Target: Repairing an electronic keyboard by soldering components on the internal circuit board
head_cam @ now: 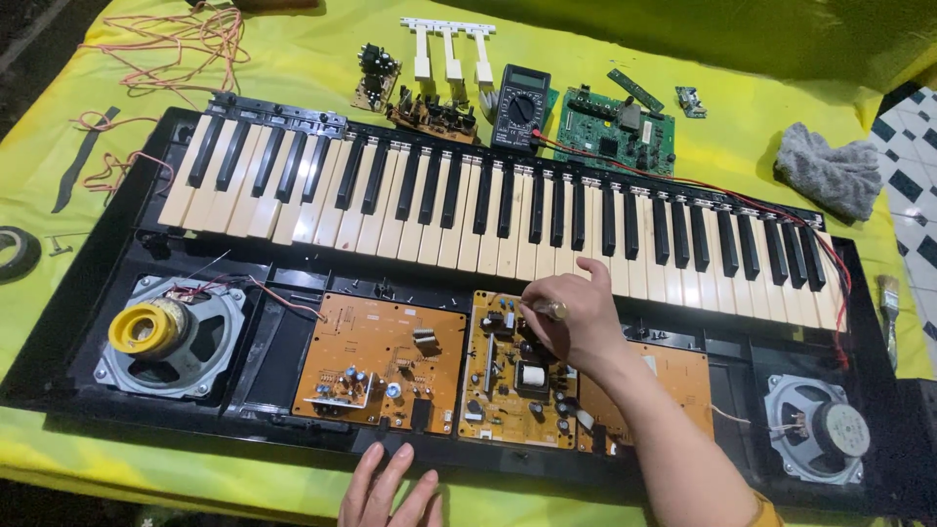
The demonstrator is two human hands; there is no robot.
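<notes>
Yellow-green cloth (322,59) under opened keyboard (468,210); right hand (576,322) gripping tool (549,309), left hand (388,493) flat, open.

My two bare hands, no gloves and no rings

My right hand (576,317) and forearm are uncovered up to a bit of orange-yellow sleeve or cuff near the elbow, at the bottom edge of view. Of my left hand (388,490) only the fingers and part of the back show, with short, plain nails and nothing worn.
</notes>
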